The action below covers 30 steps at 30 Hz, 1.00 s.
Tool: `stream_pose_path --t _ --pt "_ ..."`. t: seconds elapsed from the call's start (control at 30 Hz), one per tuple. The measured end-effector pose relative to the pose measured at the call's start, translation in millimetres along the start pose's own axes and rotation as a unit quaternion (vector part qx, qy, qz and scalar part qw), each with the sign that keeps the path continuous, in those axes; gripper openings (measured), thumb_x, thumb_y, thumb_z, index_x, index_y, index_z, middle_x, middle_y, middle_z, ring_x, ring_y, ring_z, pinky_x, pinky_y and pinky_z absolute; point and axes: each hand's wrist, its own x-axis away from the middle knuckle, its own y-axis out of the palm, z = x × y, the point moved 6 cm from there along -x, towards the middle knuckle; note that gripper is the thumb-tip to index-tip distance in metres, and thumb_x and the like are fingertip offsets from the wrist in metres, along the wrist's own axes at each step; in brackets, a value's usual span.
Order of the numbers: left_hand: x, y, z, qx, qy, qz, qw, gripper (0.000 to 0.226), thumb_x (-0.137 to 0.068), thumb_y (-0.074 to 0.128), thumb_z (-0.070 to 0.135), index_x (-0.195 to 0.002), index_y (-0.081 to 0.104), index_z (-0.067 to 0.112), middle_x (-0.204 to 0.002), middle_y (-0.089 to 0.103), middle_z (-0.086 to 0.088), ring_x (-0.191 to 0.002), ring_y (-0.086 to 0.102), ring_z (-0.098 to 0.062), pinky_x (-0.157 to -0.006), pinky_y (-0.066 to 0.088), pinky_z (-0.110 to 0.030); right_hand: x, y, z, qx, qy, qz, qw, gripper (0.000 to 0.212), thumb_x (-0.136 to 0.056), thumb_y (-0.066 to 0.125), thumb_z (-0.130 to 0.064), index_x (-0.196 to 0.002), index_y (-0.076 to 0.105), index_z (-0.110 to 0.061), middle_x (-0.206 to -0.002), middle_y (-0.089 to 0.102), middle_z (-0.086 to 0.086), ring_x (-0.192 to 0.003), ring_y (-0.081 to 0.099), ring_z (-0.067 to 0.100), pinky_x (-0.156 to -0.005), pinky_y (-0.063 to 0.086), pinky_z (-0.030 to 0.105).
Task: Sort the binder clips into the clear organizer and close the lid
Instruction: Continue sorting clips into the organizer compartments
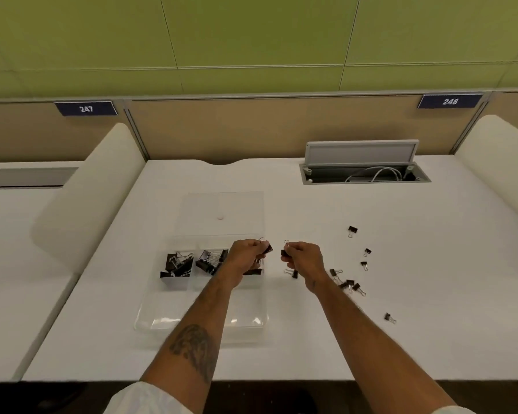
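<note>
Clips [348, 284] lie loose right of the right hand [304, 256], and each hand pinches one, the left hand [245, 254] above the organizer [150, 319], so a weak pinch could drop one beside its compartment.

- An office or study hall with numbered shared desks: navy plates [86, 108] reading 247 and 248 [450, 101] sit on the tan divider.
- Cream side screens [84, 195] wall off each white tabletop [326, 339] from its neighbour.
- A grey flip-up cable hatch [362, 162] is set into the tabletop, white cords inside.
- Green panelled wall [251, 34] behind.
</note>
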Motion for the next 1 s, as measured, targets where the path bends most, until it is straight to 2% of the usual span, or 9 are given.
stream_pose_path --t 0.13,0.23,0.33,0.5,0.57,0.63,0.83,0.9,1.0 --pt "25.4 -65.3 -6.2 -0.011 0.018 0.023 1.0 0.017 -0.088 0.069 0.026 -0.1 0.071 0.014 -0.093 0.073 -0.003 -0.078 0.067 -0.01 -0.067 0.05 -0.027 29.1 58.2 4.3 -0.013 0.002 -0.017 1.0 0.01 -0.091 0.063 -0.009 -0.086 0.071 -0.011 -0.087 0.074 0.007 -0.075 0.072 0.014 -0.062 0.054 0.022" --pt "40.8 -115.0 -16.6 -0.018 0.028 0.056 0.998 0.02 -0.087 0.071 0.025 -0.104 0.068 0.015 -0.093 0.072 -0.003 -0.076 0.067 -0.01 -0.062 0.048 -0.024 46.2 102.4 11.1 0.005 -0.002 -0.034 0.999 0.009 -0.089 0.065 -0.008 -0.084 0.071 -0.011 -0.089 0.073 0.008 -0.076 0.071 0.015 -0.067 0.056 0.024" --pt "54.4 -157.7 -33.2 -0.079 0.034 0.089 0.992 0.017 -0.087 0.07 0.024 -0.1 0.068 0.014 -0.095 0.073 -0.003 -0.081 0.068 -0.012 -0.062 0.046 -0.023 61.0 144.1 21.0 0.054 -0.011 -0.067 0.996 0.008 -0.089 0.064 -0.006 -0.085 0.07 -0.001 -0.084 0.068 0.01 -0.073 0.068 0.014 -0.065 0.051 0.025" --pt "67.0 -203.9 -52.4 -0.237 0.057 0.124 0.962 0.012 -0.082 0.074 0.026 -0.087 0.069 0.015 -0.079 0.071 -0.001 -0.074 0.067 -0.014 -0.067 0.049 -0.024 78.8 191.6 25.0 0.109 -0.025 -0.088 0.99 0.01 -0.086 0.066 -0.006 -0.09 0.071 0.002 -0.089 0.072 0.016 -0.071 0.067 0.012 -0.061 0.049 0.023" --pt "67.1 -211.7 -57.5 -0.279 0.056 0.125 0.95 0.008 -0.084 0.069 0.026 -0.087 0.07 0.019 -0.085 0.072 0.0 -0.08 0.068 -0.016 -0.076 0.055 -0.031 83.0 202.7 24.6 0.13 -0.038 -0.088 0.987 0.013 -0.085 0.068 -0.008 -0.091 0.071 0.004 -0.089 0.072 0.017 -0.07 0.066 0.012 -0.061 0.05 0.022" --pt "68.8 -214.1 -60.7 -0.317 0.056 0.123 0.939 0.011 -0.084 0.065 0.027 -0.091 0.071 0.021 -0.093 0.073 0.001 -0.086 0.067 -0.016 -0.081 0.055 -0.035 85.5 209.5 24.5 0.148 -0.047 -0.087 0.984 0.007 -0.085 0.069 -0.01 -0.087 0.073 -0.004 -0.089 0.073 0.012 -0.07 0.067 0.012 -0.063 0.052 0.021" --pt "76.2 -221.1 -59.9 -0.391 0.077 0.153 0.904 0.018 -0.092 0.055 0.023 -0.104 0.068 0.022 -0.108 0.067 0.001 -0.096 0.063 -0.019 -0.084 0.052 -0.034 82.9 224.2 26.2 0.286 -0.09 -0.088 0.95 0.012 -0.088 0.064 -0.016 -0.085 0.076 -0.013 -0.088 0.073 0.004 -0.085 0.069 0.019 -0.078 0.055 0.031" --pt "76.3 -220.0 -57.7 -0.425 0.103 0.153 0.886 0.022 -0.095 0.05 0.02 -0.112 0.065 0.019 -0.117 0.063 -0.003 -0.105 0.059 -0.021 -0.087 0.049 -0.034 83.4 228.3 27.9 0.312 -0.091 -0.097 0.941 0.014 -0.086 0.065 -0.021 -0.094 0.075 -0.016 -0.097 0.072 0.004 -0.091 0.067 0.019 -0.079 0.052 0.028" --pt "75.6 -218.2 -60.8 -0.498 0.117 0.143 0.847 0.036 -0.099 0.047 0.023 -0.133 0.052 0.016 -0.14 0.049 -0.005 -0.127 0.046 -0.025 -0.1 0.041 -0.04 85.5 230.3 30.7 0.3 -0.073 -0.108 0.945 0.031 -0.084 0.069 -0.023 -0.114 0.069 -0.016 -0.105 0.07 0.003 -0.097 0.065 0.018 -0.079 0.049 0.026"
